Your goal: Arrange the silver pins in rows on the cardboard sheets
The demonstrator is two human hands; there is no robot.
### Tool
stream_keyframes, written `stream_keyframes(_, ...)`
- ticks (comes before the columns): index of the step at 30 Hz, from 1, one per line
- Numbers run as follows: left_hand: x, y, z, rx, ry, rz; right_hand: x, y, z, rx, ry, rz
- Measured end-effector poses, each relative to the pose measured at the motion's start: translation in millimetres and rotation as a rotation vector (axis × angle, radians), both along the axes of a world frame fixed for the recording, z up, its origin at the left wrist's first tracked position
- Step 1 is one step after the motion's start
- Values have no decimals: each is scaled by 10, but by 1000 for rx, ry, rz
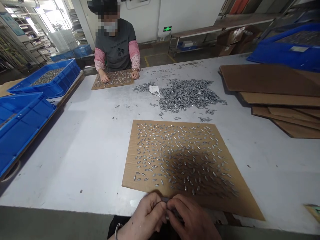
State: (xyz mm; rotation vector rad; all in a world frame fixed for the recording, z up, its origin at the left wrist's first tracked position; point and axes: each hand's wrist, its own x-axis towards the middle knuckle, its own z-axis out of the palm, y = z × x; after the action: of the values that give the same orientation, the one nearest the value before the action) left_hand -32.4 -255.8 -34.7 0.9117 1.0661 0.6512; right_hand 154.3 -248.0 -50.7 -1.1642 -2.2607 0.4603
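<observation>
My left hand (150, 215) and my right hand (188, 215) meet at the near edge of a cardboard sheet (128, 173). Both are closed, fingertips pinched together around a small grey piece (165, 199), mostly hidden by the fingers. Many small, pointed silvery metal pieces (150, 160) lie spread in loose rows over the cardboard, part of it in shadow. Beyond the sheet, a large heap of the same kind of metal pieces (187, 95) covers the table, with a white paper scrap (154, 90) at its left side.
Across the white table (100, 143), a masked co-worker (117, 43) handles pieces on another cardboard sheet (97, 86). Blue crates (60, 80) line the left side. Stacked cardboard (265, 78) and a blue bin (265, 50) are at the right. A few stray pieces lie on the tabletop.
</observation>
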Motion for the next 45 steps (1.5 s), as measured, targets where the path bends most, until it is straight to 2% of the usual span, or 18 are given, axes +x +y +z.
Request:
stream_keyframes(4, -35, 16, 15, 23, 68, -68, 43, -51, 1, -195, 41, 46)
stream_keyframes(8, -30, 14, -39, 24, 41, -88, 60, -70, -8, -244, 44, 25)
stream_keyframes(10, -19, 4, -76, -1, -4, -41, 52, -17, -34, -194, 27, -21)
stream_keyframes(13, -21, -16, -125, -42, -44, 40, 11, 142, -106, -33, -23, -183)
stream_keyframes(16, -48, -33, -158, -53, -59, 50, -67, 301, -199, 106, -97, -323)
stream_keyframes(22, -75, -39, -174, -150, -85, 49, -204, 380, -331, 163, -211, -401)
stream_keyframes(25, -66, -30, -182, -201, -127, 74, -189, 349, -285, 135, -233, -397)
stream_keyframes(29, -42, -35, -183, -217, -181, 100, -105, 201, -85, 145, -150, -343)
stream_keyframes(33, -8, -76, -184, -188, -186, 83, -52, 19, 53, 110, -123, -84)
stream_keyframes(34, 0, -88, -188, -175, -169, 70, -51, 3, 50, 108, -140, -38)
stream_keyframes(36, 13, -104, -195, -165, -123, 47, -60, 24, 2, 135, -191, -33)
stream_keyframes(41, 9, -87, -162, -221, -79, 14, -133, 228, -201, 160, -350, -137)
stream_keyframes(45, -20, -70, -132, -222, -102, -7, -217, 320, -298, 130, -382, -258)
